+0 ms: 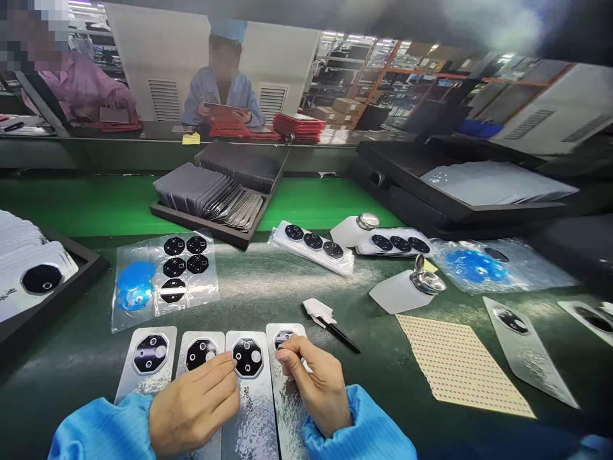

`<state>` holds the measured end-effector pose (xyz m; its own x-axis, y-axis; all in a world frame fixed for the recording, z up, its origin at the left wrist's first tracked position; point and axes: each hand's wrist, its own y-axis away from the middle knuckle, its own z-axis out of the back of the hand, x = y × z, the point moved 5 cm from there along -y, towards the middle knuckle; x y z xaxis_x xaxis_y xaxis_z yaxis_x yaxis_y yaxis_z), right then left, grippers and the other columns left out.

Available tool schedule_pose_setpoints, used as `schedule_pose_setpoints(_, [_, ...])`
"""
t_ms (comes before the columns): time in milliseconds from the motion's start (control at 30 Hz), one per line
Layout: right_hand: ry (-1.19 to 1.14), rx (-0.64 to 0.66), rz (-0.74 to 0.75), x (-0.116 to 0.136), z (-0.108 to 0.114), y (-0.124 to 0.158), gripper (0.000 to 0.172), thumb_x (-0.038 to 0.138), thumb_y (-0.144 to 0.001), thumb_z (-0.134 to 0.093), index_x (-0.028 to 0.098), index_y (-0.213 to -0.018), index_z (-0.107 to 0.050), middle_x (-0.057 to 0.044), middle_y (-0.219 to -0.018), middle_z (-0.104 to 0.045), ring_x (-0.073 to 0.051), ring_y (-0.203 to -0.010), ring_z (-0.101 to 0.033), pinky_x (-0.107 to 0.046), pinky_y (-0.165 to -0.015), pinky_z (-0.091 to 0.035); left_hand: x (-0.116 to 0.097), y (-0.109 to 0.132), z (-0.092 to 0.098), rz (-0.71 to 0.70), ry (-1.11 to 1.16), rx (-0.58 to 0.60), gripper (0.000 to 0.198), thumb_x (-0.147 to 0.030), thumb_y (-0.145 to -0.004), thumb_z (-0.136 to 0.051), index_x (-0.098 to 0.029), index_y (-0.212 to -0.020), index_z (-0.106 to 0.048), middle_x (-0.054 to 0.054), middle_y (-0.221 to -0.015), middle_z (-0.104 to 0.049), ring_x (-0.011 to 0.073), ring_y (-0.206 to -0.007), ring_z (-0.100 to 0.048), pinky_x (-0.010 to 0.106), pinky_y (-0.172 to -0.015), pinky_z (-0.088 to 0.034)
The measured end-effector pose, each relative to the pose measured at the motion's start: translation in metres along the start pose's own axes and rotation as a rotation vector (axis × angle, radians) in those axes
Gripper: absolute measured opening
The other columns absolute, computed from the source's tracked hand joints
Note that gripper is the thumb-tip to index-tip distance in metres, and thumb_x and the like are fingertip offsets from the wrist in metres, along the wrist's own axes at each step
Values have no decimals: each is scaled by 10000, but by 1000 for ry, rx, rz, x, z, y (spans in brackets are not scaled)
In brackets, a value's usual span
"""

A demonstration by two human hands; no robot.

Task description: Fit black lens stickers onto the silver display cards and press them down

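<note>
Four silvery plates stand side by side at the near edge, each with a black octagonal piece at its top; one is the third plate (249, 415). My left hand (198, 402) lies over the second plate, fingers pressed together, fingertips at the left rim of the third plate's black octagon (248, 358). Over the fourth plate (286, 409), my right hand (313, 383) is closed in a pinch beside its black octagon (282, 338), partly covering it. Whatever either hand holds is hidden or too small to name.
A black tool (342, 337) with white tissue lies ahead. White bottles (400, 292), a yellowish dotted sheet (464, 364) and bagged black discs (313, 246) surround it. Trays (201, 220) stand behind; two people sit across the green belt (316, 198).
</note>
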<state>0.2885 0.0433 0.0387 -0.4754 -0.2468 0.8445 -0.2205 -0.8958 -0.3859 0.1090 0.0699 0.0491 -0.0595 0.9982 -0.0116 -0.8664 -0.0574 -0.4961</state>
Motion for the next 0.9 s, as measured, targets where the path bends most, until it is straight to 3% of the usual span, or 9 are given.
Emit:
schedule_pose_setpoints(200, [-10, 35, 65, 1, -3, 1, 421, 286, -1009, -373, 191, -668, -601, 29, -500, -515, -97, -432, -495, -225, -459, -389, 3, -2, 0, 15, 17, -8, 293, -25, -948, -346, -59, -869, -625, 96, -885, -672, 211, -948, -670, 423, -1020, -522])
schedule_pose_setpoints(400, [-100, 71, 1, 4, -3, -9, 90, 243, -904, -606, 199, -877, -679, -24, -784, -679, -141, -699, -630, -219, -586, -492, 3, -1, -3, 23, 12, 13, 260, -7, -931, -371, -57, -886, -622, 95, -891, -670, 218, -945, -670, 461, -1021, -516])
schedule_pose_setpoints(600, [-117, 50, -83, -4, -5, -7, 97, 226, -870, -630, 207, -961, -657, 4, -755, -633, -118, -623, -597, -211, -579, -504, 2, 1, -4, 11, 7, 21, 236, -7, -920, -389, -56, -892, -618, 97, -891, -668, 220, -931, -670, 484, -1032, -501])
schedule_pose_setpoints(733, [-91, 62, -89, -3, -5, -6, 54, 254, -860, -642, 204, -846, -655, 15, -685, -621, -118, -583, -567, -213, -559, -484, 2, 0, -4, 0, -15, 36, 231, -11, -917, -396, -63, -896, -621, 89, -883, -669, 218, -934, -670, 460, -1034, -502])
schedule_pose_setpoints(900, [-113, 102, -100, -2, -5, -7, 120, 271, -860, -657, 199, -765, -673, 12, -643, -647, -121, -556, -565, -217, -527, -462, 1, -4, -3, -16, -73, 43, 213, -20, -912, -418, -61, -901, -627, 89, -890, -670, 215, -918, -677, 411, -1011, -526])
